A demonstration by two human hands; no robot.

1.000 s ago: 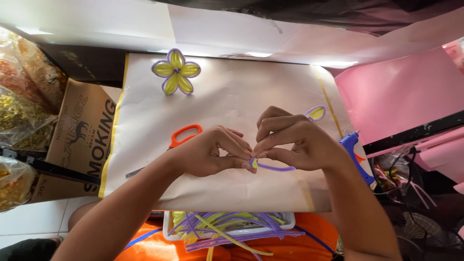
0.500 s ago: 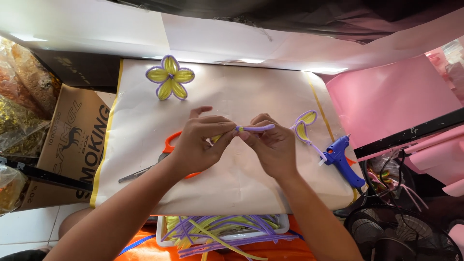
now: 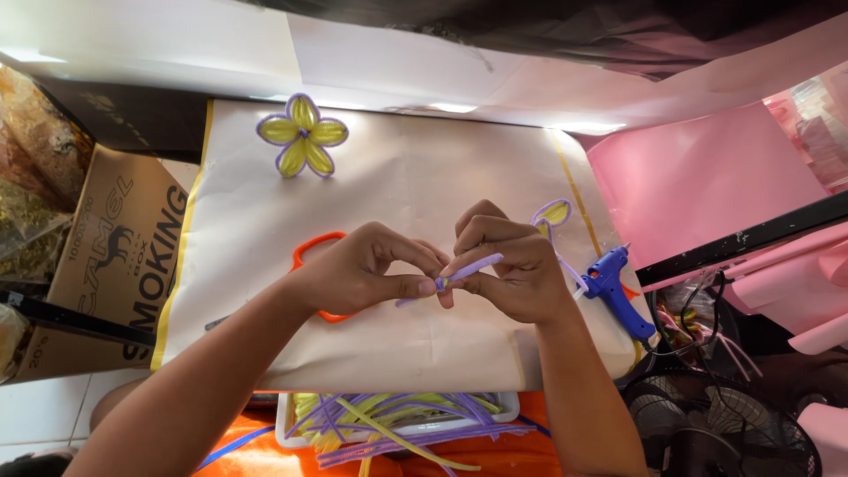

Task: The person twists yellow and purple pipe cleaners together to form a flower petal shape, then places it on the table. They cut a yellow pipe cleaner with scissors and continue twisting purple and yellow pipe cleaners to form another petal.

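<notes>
Stem (image 3: pixel 473 267) of purple fuzzy wire, with a sliver of yellow at its near-left end, held above the middle of the cream paper sheet (image 3: pixel 397 177), between both hands. Judged light, soft-surfaced and easily bent, holding whatever bend is given; fuzz likely to give good friction, so little risk of slipping. Best taken close to the working point with fingertips, not mid-length, where it would flex.

Left hand (image 3: pixel 362 274): fingers curled in, thumb and forefinger pinched on the near-left end of the stem, where purple meets yellow. Right hand (image 3: pixel 512 265): fingers folded over, closed round the stem further right, with the free end sticking out up and right between the fingers. Both grips tight, fingertips almost meeting; nothing else held.

Surroundings: finished flower (image 3: pixel 302 135) with yellow petals edged purple, far left on the sheet, well apart from the hands. Orange scissor handle (image 3: pixel 309 252) partly hidden under the left hand. Single yellow petal (image 3: pixel 553 212) with purple outline just beyond the right hand. Blue glue gun (image 3: pixel 614 287) at the right edge of the sheet, near the right wrist. White tray (image 3: pixel 287 424) of purple and yellow strips at the near edge, over orange cloth. Brown cardboard box (image 3: pixel 97 256) to the left, pink sheet (image 3: pixel 707 177) to the right.
</notes>
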